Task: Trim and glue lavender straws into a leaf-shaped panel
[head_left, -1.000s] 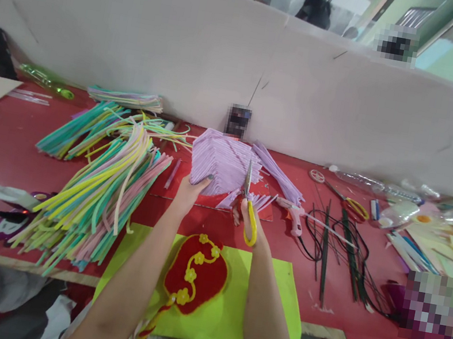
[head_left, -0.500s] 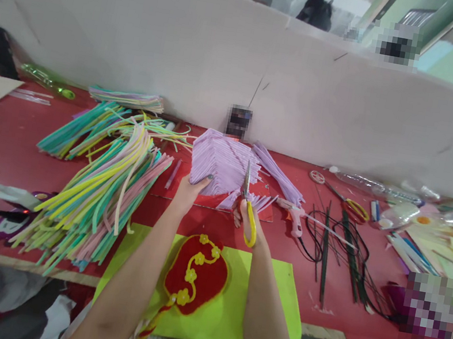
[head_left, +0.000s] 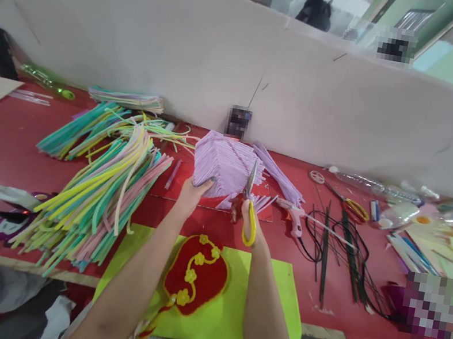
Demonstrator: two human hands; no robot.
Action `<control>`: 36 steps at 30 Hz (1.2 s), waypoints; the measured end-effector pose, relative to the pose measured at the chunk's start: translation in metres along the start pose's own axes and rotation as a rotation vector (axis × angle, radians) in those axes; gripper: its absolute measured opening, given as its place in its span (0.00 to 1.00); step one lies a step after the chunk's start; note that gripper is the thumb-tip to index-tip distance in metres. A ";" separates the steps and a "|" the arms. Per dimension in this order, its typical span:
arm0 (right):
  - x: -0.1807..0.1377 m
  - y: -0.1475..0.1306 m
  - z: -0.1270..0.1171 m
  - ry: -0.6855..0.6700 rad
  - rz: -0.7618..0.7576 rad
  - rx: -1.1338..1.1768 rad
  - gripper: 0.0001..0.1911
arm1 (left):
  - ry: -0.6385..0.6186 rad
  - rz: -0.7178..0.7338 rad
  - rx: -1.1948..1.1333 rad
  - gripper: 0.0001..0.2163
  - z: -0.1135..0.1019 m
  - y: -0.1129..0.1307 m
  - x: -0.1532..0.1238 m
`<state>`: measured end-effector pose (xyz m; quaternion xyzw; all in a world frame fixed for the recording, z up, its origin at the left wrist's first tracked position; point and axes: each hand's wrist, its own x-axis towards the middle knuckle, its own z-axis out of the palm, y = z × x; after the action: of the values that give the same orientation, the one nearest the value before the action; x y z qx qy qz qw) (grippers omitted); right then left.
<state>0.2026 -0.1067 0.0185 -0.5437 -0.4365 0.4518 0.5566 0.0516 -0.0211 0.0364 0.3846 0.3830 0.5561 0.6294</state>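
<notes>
Lilac stem panel (head_left: 227,164): over the red board (head_left: 161,190), mid-desk (head_left: 1,153), near the white partition (head_left: 145,32). Built of fuzzy stems in slanting rows meeting at a seam, uneven at the right edge. Looks tilted up toward the camera; cannot tell how much of it touches the board.

Held at the near-left edge by the left grip (head_left: 197,189), narrow, thumb on top, other fingers mostly hidden.

In the right grip (head_left: 245,210): scissors (head_left: 249,184), held by the yellow loops, blades pointing away across the right edge of the panel. Cannot tell blade gap, or any actual bite into the stems.

Short lilac pieces (head_left: 263,202) lying just beside the right grip; lilac stem bundle (head_left: 280,176) just right of the panel.

Step in hand, by judgement: trimming the uneven right-hand ends. Probably partway, given the ragged edge.

Next move calls for: steady left grip, blades lined up with the edge, small cuts, no straying inward toward the seam. Might need extra care with soft ends bending away instead of cutting. Best to keep left fingers well clear of the blade line.
</notes>
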 end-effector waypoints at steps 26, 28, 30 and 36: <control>-0.001 -0.004 0.002 -0.004 0.000 -0.052 0.35 | -0.025 -0.002 -0.119 0.23 -0.001 -0.001 0.003; -0.002 -0.004 0.002 -0.009 0.012 -0.050 0.34 | -0.022 -0.007 -0.117 0.23 -0.001 -0.001 0.004; -0.002 -0.003 0.001 -0.008 0.024 -0.042 0.33 | -0.024 -0.010 -0.114 0.23 -0.002 -0.001 0.004; -0.001 -0.001 0.000 0.003 0.046 -0.028 0.33 | -0.040 -0.004 -0.087 0.23 -0.002 -0.002 0.004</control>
<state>0.2021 -0.1082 0.0192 -0.5619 -0.4294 0.4576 0.5390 0.0506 -0.0175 0.0334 0.3671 0.3464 0.5634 0.6541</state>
